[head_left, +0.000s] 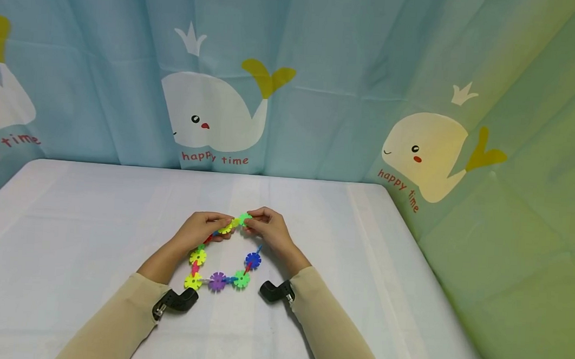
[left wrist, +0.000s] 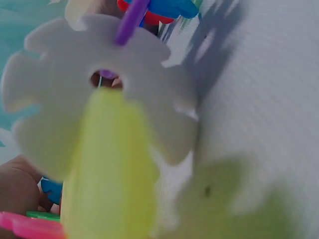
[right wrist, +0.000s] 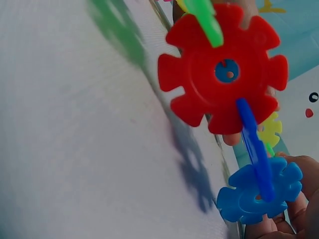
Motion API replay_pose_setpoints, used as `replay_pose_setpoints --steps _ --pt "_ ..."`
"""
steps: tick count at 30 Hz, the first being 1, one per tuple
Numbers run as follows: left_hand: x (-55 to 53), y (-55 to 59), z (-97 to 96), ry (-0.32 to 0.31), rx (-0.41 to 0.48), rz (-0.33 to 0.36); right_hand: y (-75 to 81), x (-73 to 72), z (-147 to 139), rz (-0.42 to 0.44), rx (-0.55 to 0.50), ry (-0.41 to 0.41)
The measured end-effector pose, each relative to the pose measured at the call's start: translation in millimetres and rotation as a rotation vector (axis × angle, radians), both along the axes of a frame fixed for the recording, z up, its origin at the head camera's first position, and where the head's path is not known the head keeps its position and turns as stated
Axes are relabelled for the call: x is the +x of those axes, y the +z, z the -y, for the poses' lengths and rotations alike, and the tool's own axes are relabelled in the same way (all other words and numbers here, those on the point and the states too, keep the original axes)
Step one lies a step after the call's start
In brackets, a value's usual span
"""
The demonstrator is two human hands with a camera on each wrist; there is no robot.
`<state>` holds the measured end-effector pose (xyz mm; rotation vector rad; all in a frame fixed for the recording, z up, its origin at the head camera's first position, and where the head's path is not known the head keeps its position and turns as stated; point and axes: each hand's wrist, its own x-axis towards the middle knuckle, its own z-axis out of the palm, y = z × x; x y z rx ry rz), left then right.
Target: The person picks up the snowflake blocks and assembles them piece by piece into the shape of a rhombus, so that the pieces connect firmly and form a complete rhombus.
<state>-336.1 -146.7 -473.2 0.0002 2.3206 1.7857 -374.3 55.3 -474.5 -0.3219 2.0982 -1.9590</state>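
A chain of notched plastic snowflake discs, joined at right angles, curves in an unclosed loop between the hands. In the head view my left hand (head_left: 202, 230) pinches a yellow snowflake disc (head_left: 225, 229) at the upper part of the chain. Just to its right, my right hand (head_left: 276, 234) pinches a green snowflake disc (head_left: 245, 218). A purple disc (head_left: 217, 281) lies along the near side, and a blue disc (head_left: 253, 260) is near the chain's loose right end. Close to the left wrist camera is a white disc (left wrist: 50, 74); a red disc (right wrist: 189, 69) fills much of the right wrist view.
The chain is over a table (head_left: 358, 313) with a white cloth. Behind it hangs a blue curtain (head_left: 333, 52) printed with whales, turning green at the right. A black camera mount (head_left: 178, 299) sits at the left sleeve, another (head_left: 275, 291) at the right.
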Motion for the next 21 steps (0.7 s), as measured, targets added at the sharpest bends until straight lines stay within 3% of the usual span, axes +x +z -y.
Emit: replay_pose_setpoints --steps 10,21 --pt "-1.1 -1.7 0.3 0.008 0.029 -0.052 -2.5 0.0 2.0 -0.004 -0.07 -0.007" --pt "0.7 -2.5 -0.2 0.046 0.079 -0.055 -0.8 4.2 6.4 0.031 -0.109 -0.017"
